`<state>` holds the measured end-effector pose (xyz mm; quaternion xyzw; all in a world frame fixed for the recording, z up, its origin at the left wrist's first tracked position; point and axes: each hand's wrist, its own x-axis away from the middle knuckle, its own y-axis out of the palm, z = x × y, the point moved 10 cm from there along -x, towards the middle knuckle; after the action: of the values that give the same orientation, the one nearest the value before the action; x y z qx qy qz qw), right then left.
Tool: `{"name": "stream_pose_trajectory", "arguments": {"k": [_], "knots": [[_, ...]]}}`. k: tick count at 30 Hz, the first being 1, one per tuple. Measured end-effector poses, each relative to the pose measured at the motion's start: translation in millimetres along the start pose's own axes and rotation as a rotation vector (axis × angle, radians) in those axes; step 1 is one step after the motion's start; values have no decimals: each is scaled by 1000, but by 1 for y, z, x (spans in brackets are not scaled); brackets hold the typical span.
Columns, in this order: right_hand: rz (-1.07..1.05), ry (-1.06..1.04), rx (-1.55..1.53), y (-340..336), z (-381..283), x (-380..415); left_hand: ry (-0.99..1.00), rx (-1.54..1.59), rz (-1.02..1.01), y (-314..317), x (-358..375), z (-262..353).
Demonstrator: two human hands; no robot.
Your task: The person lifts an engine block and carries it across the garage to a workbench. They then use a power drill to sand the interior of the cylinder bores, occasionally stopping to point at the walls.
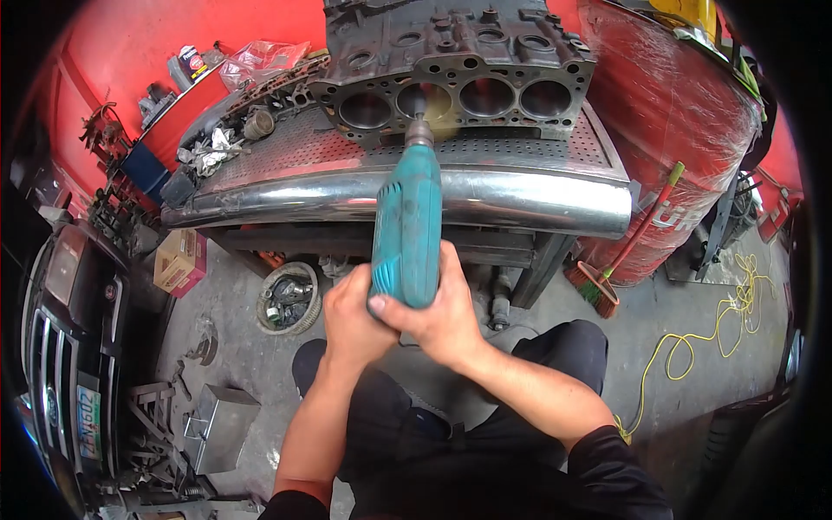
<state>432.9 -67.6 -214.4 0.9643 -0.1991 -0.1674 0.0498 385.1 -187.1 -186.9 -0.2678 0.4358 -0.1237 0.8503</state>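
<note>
Both of my hands are wrapped round a teal power drill with its chuck pointing away from me. My left hand [355, 321] grips the left side of the drill [409, 225], and my right hand [446, 312] grips the right side with its thumb across the rear. The drill's metal chuck [419, 133] is at the lower edge of an engine block [451, 74]. A shaft from the chuck reaches into the second cylinder bore from the left [425, 101], where its tip looks blurred. The handle is hidden under my hands.
The block rests on a perforated metal bench [286, 152] with a rounded chrome edge. Below are a basket of parts [289, 299], a cardboard box [181, 263] and a metal box [221, 429]. A broom [598, 286], yellow cord [679, 338] and wrapped red drum [667, 130] are right; a vehicle front [74, 338] is left.
</note>
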Motion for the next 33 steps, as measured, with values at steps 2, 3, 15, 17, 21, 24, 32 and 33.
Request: {"name": "stream_pose_trajectory", "arguments": {"k": [2,3,15,17,21,24,32,33], "knots": [[-25,12,38,5,-1,15,11,-21,-16,-9,12,7],[-30,11,33,7,-2,22,19,-31,-23,-12,17,11],[-5,39,29,1,7,13,-52,38,-12,-2,14,-3],[11,20,-29,-2,7,-2,-70,39,-12,7,2,-10],[27,4,-133,-7,8,-25,-165,42,-34,20,-19,-19],[22,-10,-89,-11,9,-37,-203,31,-44,24,-27,-24],[20,-11,-178,-13,7,-58,-218,48,-47,31,-46,-29],[19,-8,-191,-13,7,-61,-218,56,-41,32,-50,-29]]}}
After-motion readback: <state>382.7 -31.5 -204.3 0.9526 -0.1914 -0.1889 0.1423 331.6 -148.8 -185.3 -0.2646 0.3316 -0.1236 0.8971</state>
